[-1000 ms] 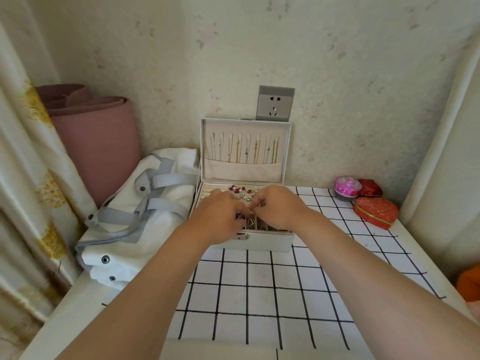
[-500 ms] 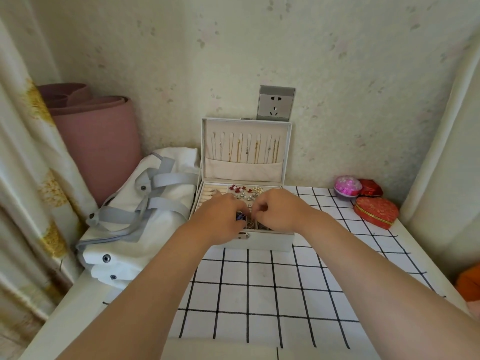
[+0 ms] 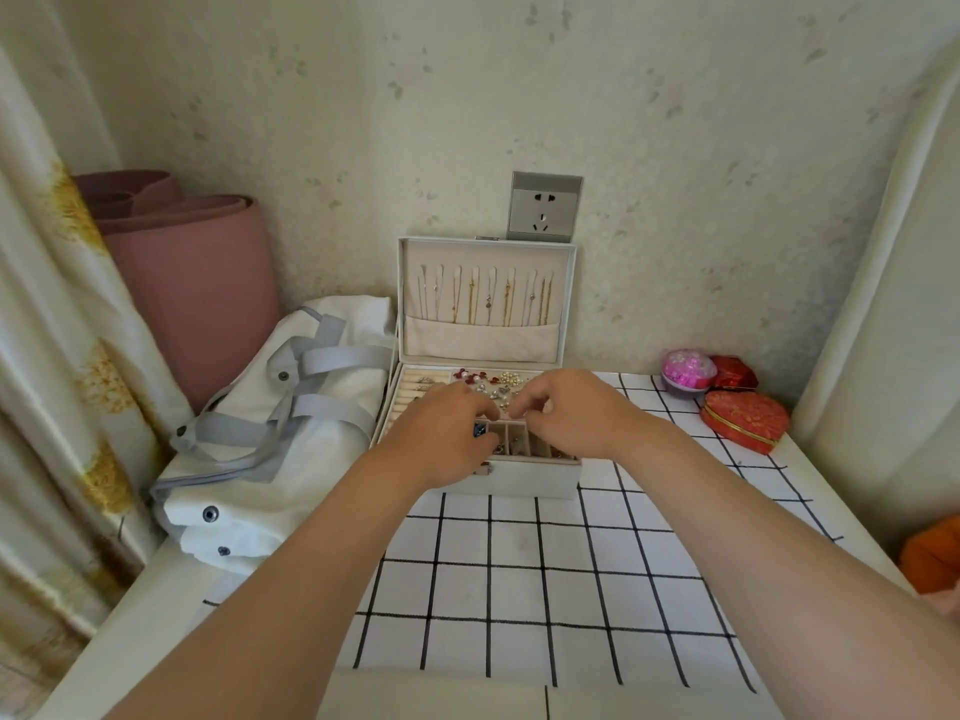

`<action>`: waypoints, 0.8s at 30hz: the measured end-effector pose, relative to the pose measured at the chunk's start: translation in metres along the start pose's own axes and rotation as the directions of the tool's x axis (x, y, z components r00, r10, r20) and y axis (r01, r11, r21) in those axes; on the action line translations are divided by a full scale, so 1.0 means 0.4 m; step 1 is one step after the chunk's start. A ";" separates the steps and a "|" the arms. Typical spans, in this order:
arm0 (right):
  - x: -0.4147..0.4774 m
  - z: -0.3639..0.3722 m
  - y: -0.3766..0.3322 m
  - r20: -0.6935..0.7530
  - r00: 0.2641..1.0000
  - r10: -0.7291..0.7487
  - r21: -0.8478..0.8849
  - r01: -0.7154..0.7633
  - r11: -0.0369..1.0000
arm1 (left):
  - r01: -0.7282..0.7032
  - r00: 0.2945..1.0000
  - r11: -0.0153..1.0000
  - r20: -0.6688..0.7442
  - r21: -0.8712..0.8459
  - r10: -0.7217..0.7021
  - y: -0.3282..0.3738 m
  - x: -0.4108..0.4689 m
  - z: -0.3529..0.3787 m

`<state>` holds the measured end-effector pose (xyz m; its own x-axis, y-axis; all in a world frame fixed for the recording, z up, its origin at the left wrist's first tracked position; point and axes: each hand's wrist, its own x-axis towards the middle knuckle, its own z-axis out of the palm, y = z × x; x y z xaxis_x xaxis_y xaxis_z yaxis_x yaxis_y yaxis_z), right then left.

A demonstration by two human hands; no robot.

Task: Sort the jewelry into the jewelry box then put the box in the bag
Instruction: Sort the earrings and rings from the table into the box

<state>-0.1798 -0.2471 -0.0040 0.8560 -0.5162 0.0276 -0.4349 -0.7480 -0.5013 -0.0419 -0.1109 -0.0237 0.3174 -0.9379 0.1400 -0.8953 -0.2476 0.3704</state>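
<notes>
The jewelry box point(image 3: 530, 480) stands open at the middle of the counter's point(image 3: 156, 621) back edge, with its lid point(image 3: 566, 304) upright against the wall. Thin gold and silver necklaces point(image 3: 506, 304) hang in a row inside the lid, above a cloth pocket point(image 3: 480, 343). In the tray below, rings point(image 3: 418, 389) sit in padded rolls at the left, and red, pearl and silver earrings point(image 3: 493, 381) lie at the back. A row of small compartments point(image 3: 519, 441) runs along the front, with small pieces in some of them.

Both hands are over that tray. The left hand point(image 3: 441, 439) has its fingers curled down at the front compartments. The right hand point(image 3: 571, 413) has its thumb and forefinger drawn close together over the middle. Whether either holds a piece, I cannot tell.

A white bag point(image 3: 249, 459) with grey straps point(image 3: 332, 356) lies on the counter's left edge, just beside the box.

In the back right corner sit three closed boxes close together: a pink round one point(image 3: 688, 368), a small red one point(image 3: 735, 371) and a red heart-shaped one point(image 3: 745, 420). A checked cloth point(image 3: 519, 589) covers the counter's front.
</notes>
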 end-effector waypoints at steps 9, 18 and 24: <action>-0.132 -0.111 0.179 -0.113 0.988 0.110 -0.014 -0.112 0.994 | -0.121 0.987 0.981 -0.121 -0.153 0.103 0.165 0.028 0.073; -0.281 -0.159 0.403 -0.059 0.943 0.327 -0.060 -0.330 0.942 | -0.192 0.981 0.959 -0.020 -0.206 0.192 0.376 0.095 0.216; -0.315 -0.159 0.456 0.036 0.934 0.355 -0.063 -0.352 0.934 | -0.160 0.976 0.983 0.138 -0.085 0.171 0.417 0.140 0.314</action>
<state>-0.3846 -0.3451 -0.0437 0.6554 -0.7326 -0.1835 -0.7253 -0.5428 -0.4233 -0.2128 -0.2355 -0.0694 0.1136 -0.9908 0.0733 -0.9047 -0.0727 0.4199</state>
